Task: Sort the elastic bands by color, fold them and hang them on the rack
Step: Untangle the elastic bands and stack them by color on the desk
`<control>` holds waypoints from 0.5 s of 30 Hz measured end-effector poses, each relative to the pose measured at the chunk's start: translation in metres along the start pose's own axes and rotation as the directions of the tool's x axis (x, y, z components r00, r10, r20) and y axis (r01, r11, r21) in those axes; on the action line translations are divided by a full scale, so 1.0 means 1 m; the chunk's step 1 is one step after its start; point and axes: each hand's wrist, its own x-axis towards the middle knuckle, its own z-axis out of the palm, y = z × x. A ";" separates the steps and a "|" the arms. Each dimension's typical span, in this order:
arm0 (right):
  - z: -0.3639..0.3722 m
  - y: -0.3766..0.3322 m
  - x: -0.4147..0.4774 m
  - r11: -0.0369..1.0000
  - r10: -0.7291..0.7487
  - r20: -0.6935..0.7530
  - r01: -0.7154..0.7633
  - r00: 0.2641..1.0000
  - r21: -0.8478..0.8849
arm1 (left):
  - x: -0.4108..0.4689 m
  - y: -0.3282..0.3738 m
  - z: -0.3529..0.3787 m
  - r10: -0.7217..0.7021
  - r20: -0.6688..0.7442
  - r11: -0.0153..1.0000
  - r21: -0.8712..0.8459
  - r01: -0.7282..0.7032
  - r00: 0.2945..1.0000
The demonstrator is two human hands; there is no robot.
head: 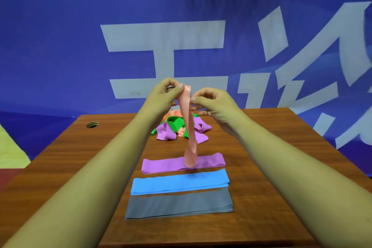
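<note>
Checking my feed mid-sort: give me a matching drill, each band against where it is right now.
Bands:
1. pink band
2. grey band
3. blue band
4. flat purple band

Places:
A. flat on the table, nearest the person
B. pinched by the left hand and right hand, hanging down
C. farthest of the three flat bands
D. middle of the three flat bands

Pairs: 1-B, 2-A, 3-D, 4-C

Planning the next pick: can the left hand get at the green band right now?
Probably not yet: the left hand pinches the pink band, as does the right hand. The green band lies exposed in the pile just beyond.
</note>
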 end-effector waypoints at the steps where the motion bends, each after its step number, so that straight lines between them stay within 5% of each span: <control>1: 0.001 0.000 -0.002 1.000 0.023 0.012 -0.023 1.000 0.000 | 0.000 0.000 -0.001 -0.003 0.001 1.000 -0.008 0.003 1.000; 7: 0.010 0.005 -0.012 0.976 -0.023 -0.006 0.021 1.000 -0.217 | -0.006 -0.001 -0.002 0.019 0.012 0.999 0.033 -0.019 1.000; 12: 0.006 0.002 -0.010 0.997 0.065 -0.071 -0.062 0.995 0.050 | -0.011 -0.001 -0.004 -0.009 0.020 0.998 -0.067 0.011 1.000; 15: 0.002 0.006 -0.007 0.998 0.033 -0.109 -0.039 0.993 -0.049 | -0.012 -0.002 -0.008 -0.019 0.069 0.998 -0.064 0.023 0.997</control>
